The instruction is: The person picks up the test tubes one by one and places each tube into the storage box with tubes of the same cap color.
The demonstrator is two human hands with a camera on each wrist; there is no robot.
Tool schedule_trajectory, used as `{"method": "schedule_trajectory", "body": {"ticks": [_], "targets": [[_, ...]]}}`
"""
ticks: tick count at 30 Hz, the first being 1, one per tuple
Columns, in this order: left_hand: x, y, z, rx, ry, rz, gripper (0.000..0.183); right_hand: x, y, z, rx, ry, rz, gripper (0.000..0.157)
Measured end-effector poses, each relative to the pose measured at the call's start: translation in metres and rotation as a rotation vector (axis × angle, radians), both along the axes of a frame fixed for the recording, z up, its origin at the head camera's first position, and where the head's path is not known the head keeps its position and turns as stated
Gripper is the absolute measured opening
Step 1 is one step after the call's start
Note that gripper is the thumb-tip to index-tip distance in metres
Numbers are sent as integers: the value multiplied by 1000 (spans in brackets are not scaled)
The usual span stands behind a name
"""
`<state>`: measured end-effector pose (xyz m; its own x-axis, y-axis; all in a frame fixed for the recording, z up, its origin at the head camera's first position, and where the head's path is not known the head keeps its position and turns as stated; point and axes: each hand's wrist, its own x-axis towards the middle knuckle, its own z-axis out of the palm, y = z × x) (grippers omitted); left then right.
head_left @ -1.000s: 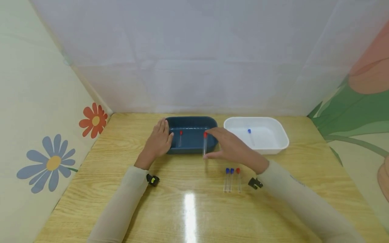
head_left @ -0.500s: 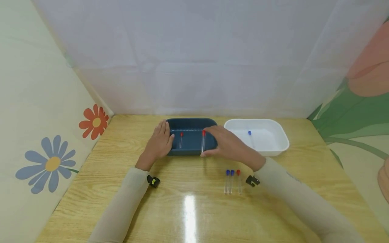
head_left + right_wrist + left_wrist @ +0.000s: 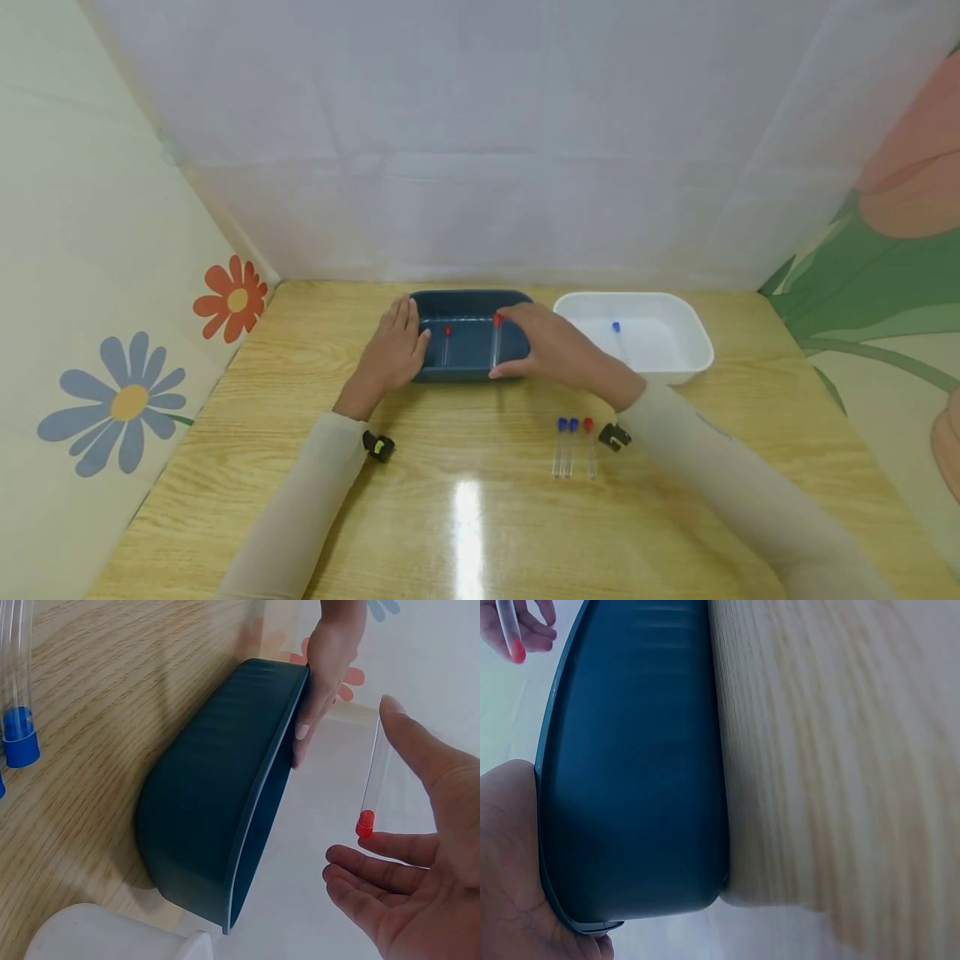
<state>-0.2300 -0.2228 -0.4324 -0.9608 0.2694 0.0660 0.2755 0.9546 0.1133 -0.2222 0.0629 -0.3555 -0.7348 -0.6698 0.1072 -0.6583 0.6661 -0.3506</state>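
Note:
My right hand pinches a clear test tube with a red cap, thumb at its bottom end and a finger at the cap. In the right wrist view this tube is above the dark blue tray, beyond its rim. My left hand rests on the left end of the blue tray, fingers straight along the rim. Inside that tray lies another red-capped tube. The left wrist view shows the palm against the tray's rim.
Right of the blue tray stands a white tray holding a blue-capped tube. Nearer me on the wooden table lie two blue-capped tubes and a red-capped tube. A white cloth wall rises behind.
My right hand has moved slightly left and away from me, bringing the red-capped test tube farther over the blue tray. The left hand stays at the tray's left rim.

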Motion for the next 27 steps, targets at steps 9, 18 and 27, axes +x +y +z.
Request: {"method": "schedule_trajectory", "body": {"ticks": [9,18,27], "targets": [[1,0,2,7,3,8,64,-5,-6,0,-1,-3,0,100],[-1,0,-1,11,0,12,64,-12,-11,-2,10,-17,4,99],[0,0,1,20,-12,14,64,-15,-18,-1,14,-36,9,95]]}}
